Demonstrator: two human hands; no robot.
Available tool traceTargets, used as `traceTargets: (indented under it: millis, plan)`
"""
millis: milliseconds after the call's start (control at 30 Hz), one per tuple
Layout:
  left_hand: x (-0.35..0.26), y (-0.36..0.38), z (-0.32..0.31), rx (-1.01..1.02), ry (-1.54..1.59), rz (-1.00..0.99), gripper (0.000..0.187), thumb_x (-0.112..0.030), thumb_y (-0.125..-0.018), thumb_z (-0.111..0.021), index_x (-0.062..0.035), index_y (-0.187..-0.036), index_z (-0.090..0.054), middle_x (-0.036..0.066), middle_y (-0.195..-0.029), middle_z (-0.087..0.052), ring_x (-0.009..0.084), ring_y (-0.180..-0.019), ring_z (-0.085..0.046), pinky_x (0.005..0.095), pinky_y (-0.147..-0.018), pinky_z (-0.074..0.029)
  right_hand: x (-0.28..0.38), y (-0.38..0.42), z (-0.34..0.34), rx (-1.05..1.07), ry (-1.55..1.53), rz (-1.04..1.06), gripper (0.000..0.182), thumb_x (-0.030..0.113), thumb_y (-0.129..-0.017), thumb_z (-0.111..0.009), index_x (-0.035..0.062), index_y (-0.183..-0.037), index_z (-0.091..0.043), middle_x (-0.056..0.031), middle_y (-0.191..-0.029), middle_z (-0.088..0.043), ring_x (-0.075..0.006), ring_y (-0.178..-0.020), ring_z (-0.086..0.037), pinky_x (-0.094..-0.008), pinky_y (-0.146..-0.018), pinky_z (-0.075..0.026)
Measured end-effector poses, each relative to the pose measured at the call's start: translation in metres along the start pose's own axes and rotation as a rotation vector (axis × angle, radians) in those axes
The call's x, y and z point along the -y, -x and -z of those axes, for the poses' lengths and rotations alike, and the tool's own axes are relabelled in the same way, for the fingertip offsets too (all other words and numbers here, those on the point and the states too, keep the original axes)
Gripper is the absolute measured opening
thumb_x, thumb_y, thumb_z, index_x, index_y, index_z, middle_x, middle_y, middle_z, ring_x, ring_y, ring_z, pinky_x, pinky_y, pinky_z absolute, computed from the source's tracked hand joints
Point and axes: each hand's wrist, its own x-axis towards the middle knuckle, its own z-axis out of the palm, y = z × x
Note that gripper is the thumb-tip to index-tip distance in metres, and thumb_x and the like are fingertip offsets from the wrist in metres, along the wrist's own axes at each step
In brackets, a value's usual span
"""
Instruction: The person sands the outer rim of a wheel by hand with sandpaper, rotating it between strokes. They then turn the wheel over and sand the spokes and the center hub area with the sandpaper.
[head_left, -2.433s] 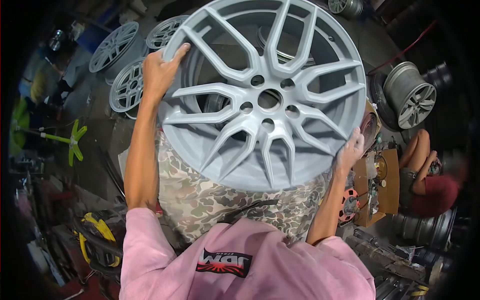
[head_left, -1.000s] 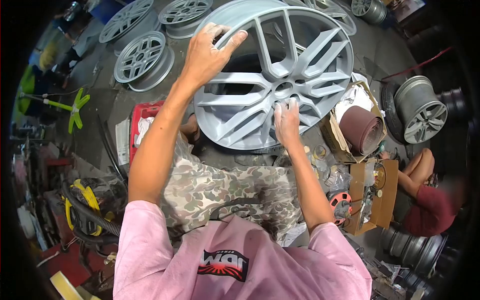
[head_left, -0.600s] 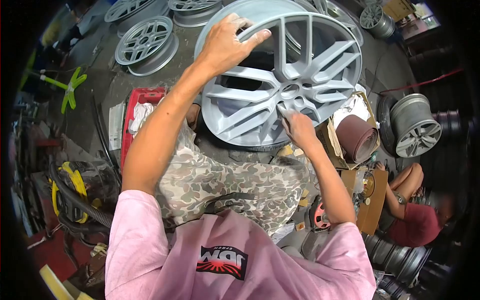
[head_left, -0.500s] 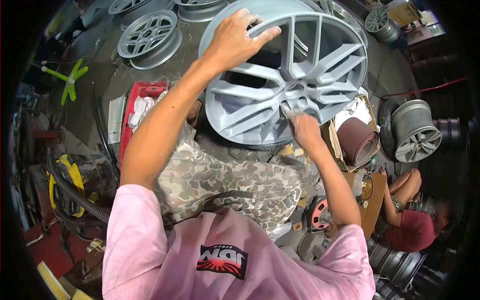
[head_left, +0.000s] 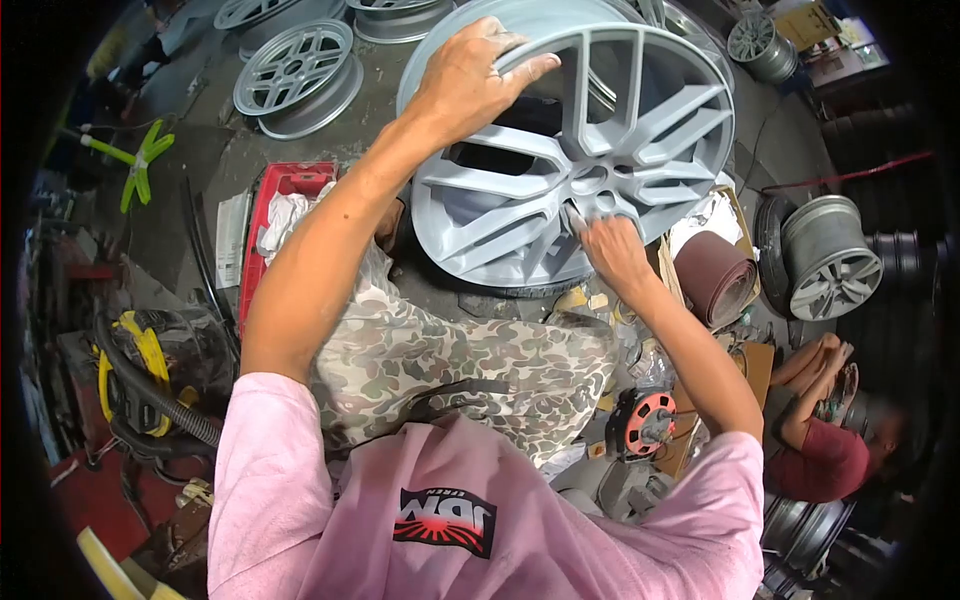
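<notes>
A large grey multi-spoke wheel rim stands tilted toward me in front of my body. My left hand grips its upper left edge, with the thumb along the front lip and the fingers over the back. Close below the hub, my right hand is closed, its fingertips pressed into the gap beside a lower spoke. Whether a small piece of something is pinched there is hidden by the fingers. A tyre shows beneath the wheel rim.
More wheel rims lie on the floor ahead. A red crate sits left, a brown sandpaper roll right, beside another wheel rim. A black-and-orange reel lies near my right elbow. Another person crouches at far right.
My right hand has shifted slightly on the spoke near the hub, its elbow moving outward to the right. My left hand keeps its hold. The other person's arms have moved.
</notes>
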Motion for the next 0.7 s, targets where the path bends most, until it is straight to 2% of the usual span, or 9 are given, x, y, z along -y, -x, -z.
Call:
traceTargets:
  millis: [200,333,400,433,467,533,600,633,700]
  plan:
    - [0.001,-0.005,-0.002,0.035,-0.122,-0.039,0.058,-0.050,-0.091,-0.074,0.0058,-0.106,-0.076,0.018,-0.096,-0.066,0.0362,-0.089,-0.067,0.0453,-0.081,-0.053,-0.007,-0.015,-0.006,-0.006,0.027,0.059,0.019,0.015,-0.091,-0.059,0.0094,-0.104,-0.071,-0.0063,-0.076,-0.066,-0.0233,-0.074,-0.068,-0.0401,-0.068,-0.050]
    - [0.007,-0.002,-0.006,-0.101,-0.051,-0.107,0.053,-0.049,-0.092,-0.074,0.0028,-0.104,-0.077,0.017,-0.091,-0.064,0.0353,-0.085,-0.065,0.0455,-0.076,-0.051,0.005,0.001,-0.022,-0.159,-0.388,-0.095,0.023,0.017,-0.095,-0.060,0.0025,-0.108,-0.071,-0.0149,-0.070,-0.063,-0.0251,-0.068,-0.068,-0.0437,-0.067,-0.052]
    - [0.003,0.002,-0.008,-0.103,-0.054,-0.125,0.052,-0.049,-0.092,-0.074,0.0023,-0.104,-0.077,0.017,-0.090,-0.064,0.0349,-0.084,-0.065,0.0452,-0.076,-0.051,0.025,0.002,-0.032,-0.150,-1.281,-0.505,0.025,0.025,-0.105,-0.058,0.0026,-0.106,-0.068,-0.0086,-0.069,-0.061,-0.0214,-0.063,-0.062,-0.0387,-0.062,-0.050]
    - [0.000,-0.001,-0.003,-0.054,-0.049,-0.095,0.052,-0.048,-0.092,-0.074,0.0025,-0.104,-0.077,0.017,-0.091,-0.065,0.0348,-0.083,-0.065,0.0446,-0.075,-0.051,0.028,-0.008,-0.042,0.021,-1.715,-0.679,0.025,0.029,-0.111,-0.050,0.0073,-0.118,-0.060,0.0051,-0.064,-0.048,-0.0095,-0.052,-0.044,-0.0265,-0.049,-0.037]
    - [-0.003,-0.002,0.001,-0.002,-0.045,-0.065,0.052,-0.048,-0.092,-0.074,0.0027,-0.104,-0.077,0.017,-0.091,-0.065,0.0346,-0.082,-0.065,0.0441,-0.075,-0.051,0.036,-0.006,-0.050,0.010,-1.723,-0.692,0.025,0.029,-0.111,-0.050,0.0073,-0.118,-0.060,0.0051,-0.064,-0.048,-0.0095,-0.052,-0.044,-0.0265,-0.049,-0.037]
    - [-0.006,-0.005,0.006,0.046,-0.117,-0.041,0.052,-0.047,-0.092,-0.075,0.0039,-0.105,-0.076,0.017,-0.092,-0.066,0.0349,-0.083,-0.066,0.0436,-0.076,-0.052,0.049,-0.020,-0.041,-0.292,-2.862,-0.728,0.020,0.026,-0.112,-0.048,0.0092,-0.118,-0.056,0.0065,-0.062,-0.037,-0.0069,-0.049,-0.033,-0.0243,-0.047,-0.029]
    - [-0.004,0.001,0.004,-0.017,-0.016,-0.047,0.051,-0.046,-0.092,-0.075,0.0036,-0.106,-0.076,0.017,-0.089,-0.064,0.0347,-0.080,-0.065,0.0437,-0.074,-0.051,0.068,-0.017,-0.026,-0.601,-3.139,-0.660,0.022,0.024,-0.114,-0.041,0.0114,-0.098,-0.049,0.0055,-0.063,-0.033,-0.0078,-0.049,-0.030,-0.0254,-0.047,-0.027]
    - [-0.002,-0.001,0.000,-0.116,-0.055,-0.195,0.037,-0.036,-0.095,-0.075,0.0005,-0.095,-0.071,0.013,-0.080,-0.062,0.0324,-0.072,-0.061,0.0414,-0.071,-0.049,0.068,-0.022,-0.025,-0.636,-3.181,-0.690,0.023,0.023,-0.114,-0.040,0.0113,-0.096,-0.048,0.0050,-0.063,-0.033,-0.0080,-0.049,-0.030,-0.0255,-0.047,-0.027]
    - [-0.008,0.003,0.000,-0.058,-0.010,-0.149,0.037,-0.036,-0.095,-0.075,0.0004,-0.096,-0.072,0.013,-0.081,-0.062,0.0324,-0.072,-0.061,0.0416,-0.070,-0.049,0.073,-0.027,-0.025,-0.638,-3.146,-0.787,0.022,0.022,-0.114,-0.040,0.0111,-0.096,-0.047,0.0045,-0.063,-0.032,-0.0082,-0.049,-0.030,-0.0257,-0.047,-0.027]
